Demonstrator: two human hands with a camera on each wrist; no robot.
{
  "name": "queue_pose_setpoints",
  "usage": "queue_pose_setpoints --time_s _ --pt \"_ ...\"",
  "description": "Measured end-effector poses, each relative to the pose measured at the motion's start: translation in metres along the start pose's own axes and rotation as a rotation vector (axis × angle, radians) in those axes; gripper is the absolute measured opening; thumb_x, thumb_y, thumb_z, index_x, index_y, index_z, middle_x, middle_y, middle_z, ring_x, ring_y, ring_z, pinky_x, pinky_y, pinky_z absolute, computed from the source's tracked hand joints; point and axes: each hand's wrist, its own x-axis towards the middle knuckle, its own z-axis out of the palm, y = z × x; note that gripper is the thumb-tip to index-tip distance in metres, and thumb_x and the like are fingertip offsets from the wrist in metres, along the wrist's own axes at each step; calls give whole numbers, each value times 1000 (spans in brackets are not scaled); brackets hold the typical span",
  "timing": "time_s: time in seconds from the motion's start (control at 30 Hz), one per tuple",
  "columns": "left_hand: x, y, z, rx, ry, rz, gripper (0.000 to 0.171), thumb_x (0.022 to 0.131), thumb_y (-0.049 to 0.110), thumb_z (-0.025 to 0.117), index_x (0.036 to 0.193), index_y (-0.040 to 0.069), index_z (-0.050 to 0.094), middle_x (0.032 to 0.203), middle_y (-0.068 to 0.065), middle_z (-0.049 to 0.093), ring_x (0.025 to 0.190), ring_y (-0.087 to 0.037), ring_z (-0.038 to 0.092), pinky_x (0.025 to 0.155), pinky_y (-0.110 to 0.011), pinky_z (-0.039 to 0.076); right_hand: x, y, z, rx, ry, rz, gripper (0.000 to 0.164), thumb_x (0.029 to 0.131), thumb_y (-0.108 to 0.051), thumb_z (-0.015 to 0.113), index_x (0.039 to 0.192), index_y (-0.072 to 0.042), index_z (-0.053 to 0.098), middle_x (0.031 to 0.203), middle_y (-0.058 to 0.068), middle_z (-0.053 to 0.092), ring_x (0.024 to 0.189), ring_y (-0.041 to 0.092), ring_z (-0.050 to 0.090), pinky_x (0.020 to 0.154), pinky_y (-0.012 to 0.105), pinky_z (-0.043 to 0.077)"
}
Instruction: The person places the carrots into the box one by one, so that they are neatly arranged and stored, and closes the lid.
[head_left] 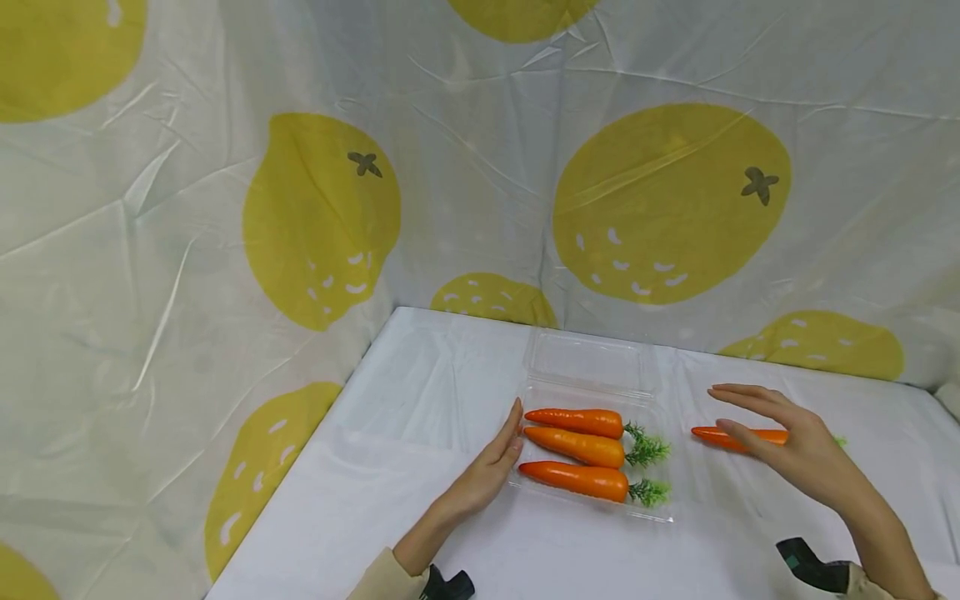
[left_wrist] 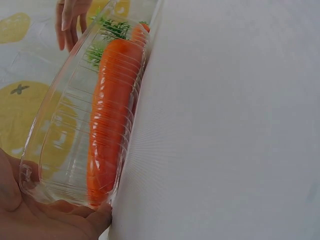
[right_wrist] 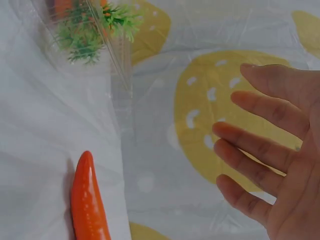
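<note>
My left hand (head_left: 486, 471) rests along the left side of a clear plastic clamshell container (head_left: 637, 514), its fingers straight against the wall. Three orange carrots with green tops lie in the container: a back carrot (head_left: 577, 420), a middle carrot (head_left: 581, 447) and a front carrot (head_left: 577, 480). Their tips point left. The container's hinged lid (head_left: 590, 357) is folded back. Over a fourth carrot (head_left: 731, 435) on the table hovers my right hand (head_left: 813, 454), fingers spread and holding nothing. In the right wrist view a gap separates the hand from that carrot (right_wrist: 89, 205).
A white cloth covers the table (head_left: 600, 558). Behind and to the left hangs a pale curtain (head_left: 465, 183) printed with large yellow lemons. The loose carrot lies to the right of the container, partly hidden by my right hand.
</note>
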Motion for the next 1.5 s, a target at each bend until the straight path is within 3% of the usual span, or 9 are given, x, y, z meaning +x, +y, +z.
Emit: queue_pose_setpoints --time_s 0.3,0.47,0.7,0.83,1.0,1.07,1.13,1.33,1.5 --pt "0 0 0 11 2 -3 62 115 23 29 168 19 -4 176 -6 0 162 -32 8 130 -56 11 -9 26 -15 -8 6 101 46 97 -27 75 142 -31 64 135 -41 47 125 -30 28 104 6 24" --pt "-1 0 1 8 -1 1 62 115 24 29 168 18 -4 176 -7 -1 162 -32 8 130 -56 11 -12 39 -24 -16 -9 126 47 98 -29 74 143 -29 63 131 -49 38 118 -34 22 107 71 33" --pt "-2 1 1 6 0 3 62 115 23 29 168 17 -4 176 -8 0 162 -33 8 130 -57 11 -15 59 -28 -41 -44 184 48 98 -34 73 143 -24 63 132 -45 38 136 -17 29 95 82 32" --pt "-2 2 1 5 2 3 62 115 22 29 168 17 -3 176 -8 -1 162 -32 8 130 -56 11 -15 69 -29 -32 -109 236 51 100 -34 70 146 -15 59 151 -18 49 146 44 30 96 87 27" --pt "-2 2 1 4 8 0 62 115 22 30 168 18 -3 176 -7 0 162 -32 9 130 -56 12 -16 80 -29 -43 -152 275 53 102 -32 67 146 -4 56 150 38 45 135 61 30 95 90 22" --pt "-1 1 1 5 10 1 62 115 22 30 168 19 -3 176 -7 1 162 -32 10 130 -56 12 -16 84 -29 -41 -158 278 53 102 -31 67 145 -2 56 148 40 45 135 62 30 95 91 22" --pt "-1 0 1 7 11 -1 62 115 22 30 168 18 -2 176 -6 1 162 -32 10 130 -56 12 -18 89 -28 -37 -161 272 51 102 -30 67 144 -3 58 149 35 51 135 61 31 96 90 22" --pt "-1 0 1 4 11 -14 62 115 23 30 168 19 -2 176 -5 1 163 -29 9 131 -54 12 -21 103 -22 -15 -161 228 42 101 -26 69 140 -12 64 127 -46 45 140 37 38 96 87 28" --pt "-1 -1 1 7 12 -14 62 115 25 29 168 19 -3 176 -5 1 163 -29 10 131 -54 13 -20 106 -17 25 -178 218 40 99 -19 71 138 -9 66 124 -41 49 123 -12 37 97 87 28"
